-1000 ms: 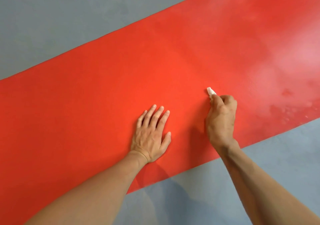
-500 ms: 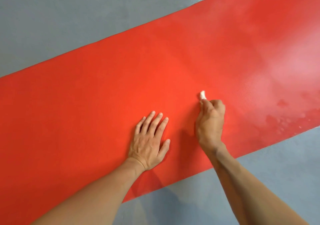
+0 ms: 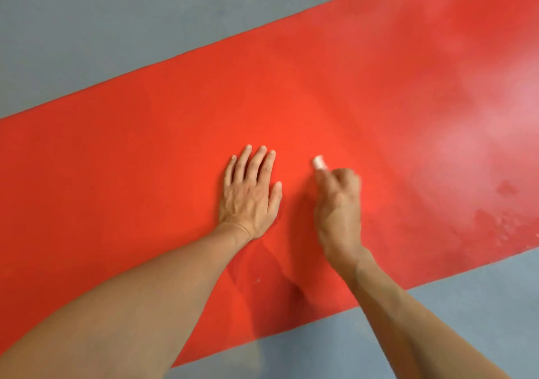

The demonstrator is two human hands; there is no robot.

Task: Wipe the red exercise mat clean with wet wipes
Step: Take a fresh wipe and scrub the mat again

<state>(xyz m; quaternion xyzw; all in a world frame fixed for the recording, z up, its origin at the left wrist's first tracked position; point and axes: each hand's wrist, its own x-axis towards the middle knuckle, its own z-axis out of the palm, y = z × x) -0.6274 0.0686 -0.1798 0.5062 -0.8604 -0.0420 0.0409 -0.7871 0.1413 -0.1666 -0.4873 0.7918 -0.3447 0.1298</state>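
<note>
The red exercise mat (image 3: pixel 145 159) lies flat on the floor, running diagonally from lower left to upper right. My left hand (image 3: pixel 250 194) presses palm-down on the mat's middle, fingers spread. Just to its right, my right hand (image 3: pixel 339 206) is closed around a small white wet wipe (image 3: pixel 318 162), whose tip sticks out past my fingers and touches the mat. The right hand is slightly blurred. The mat's right part looks paler, with damp streaks and darker spots (image 3: pixel 507 189).
Grey floor (image 3: pixel 102 34) surrounds the mat beyond its far edge and along its near edge at the lower right (image 3: pixel 466 305). Both of my forearms reach in from the bottom of the view.
My right hand has slid the wipe leftward across the mat, closing the gap to my left hand. The left hand stays planted in place.
</note>
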